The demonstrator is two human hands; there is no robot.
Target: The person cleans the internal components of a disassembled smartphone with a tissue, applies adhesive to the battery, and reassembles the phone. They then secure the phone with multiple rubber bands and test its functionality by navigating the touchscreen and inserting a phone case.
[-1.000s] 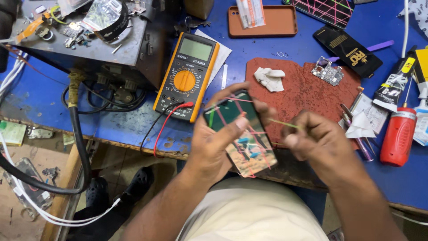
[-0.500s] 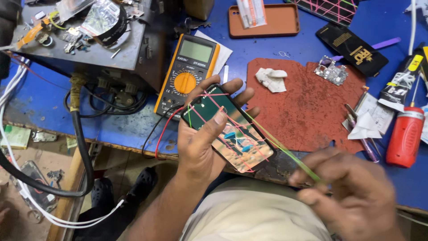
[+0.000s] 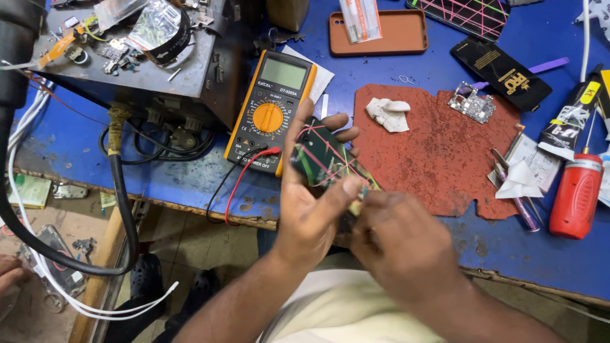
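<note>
My left hand (image 3: 310,209) grips an opened phone (image 3: 325,162) bound with thin rubber bands, thumb pressed on its lower face, fingers curled behind its top edge. My right hand (image 3: 397,244) is closed at the phone's lower right corner, pinching one of the bands; it hides that end of the phone. Both hands hover over the front edge of the blue workbench (image 3: 190,181), just right of a yellow multimeter (image 3: 271,111) with red and black leads (image 3: 244,178).
A rust-red work mat (image 3: 438,152) holds a crumpled white tissue (image 3: 389,114) and a small circuit board (image 3: 471,103). A red bottle (image 3: 575,194), glue tube (image 3: 565,124), tweezers (image 3: 515,187), brown phone case (image 3: 378,32) and black phone (image 3: 502,71) lie right and back. A grey metal box (image 3: 136,60) with cables stands left.
My right hand, which had pulled a band far out to the lower right, has come back up against the phone's lower end. The left hand has kept hold of the phone.
</note>
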